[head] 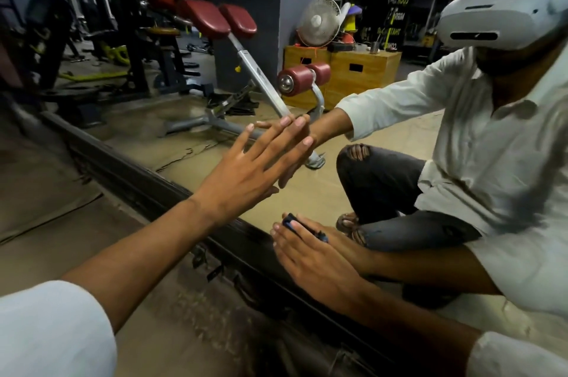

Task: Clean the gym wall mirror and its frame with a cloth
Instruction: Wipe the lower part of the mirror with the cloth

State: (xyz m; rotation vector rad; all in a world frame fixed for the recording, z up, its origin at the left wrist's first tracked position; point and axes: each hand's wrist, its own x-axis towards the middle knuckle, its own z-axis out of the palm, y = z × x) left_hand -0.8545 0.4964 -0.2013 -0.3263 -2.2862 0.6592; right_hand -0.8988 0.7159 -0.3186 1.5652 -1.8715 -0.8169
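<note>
The wall mirror (172, 143) fills the upper right, and its dark frame (147, 183) runs diagonally along the bottom edge, just above the floor. My left hand (249, 167) lies flat on the glass with fingers spread and straight, meeting its own reflection. My right hand (316, 263) presses a small dark blue cloth (289, 220) against the glass just above the frame. Most of the cloth is hidden under my fingers; only a bunched corner shows at the fingertips.
The glass reflects a person crouching in a white shirt and headset, a red-padded bench (221, 23), a fan (319, 21) and wooden boxes (362, 69). Dusty brown floor (46, 192) lies left of the frame.
</note>
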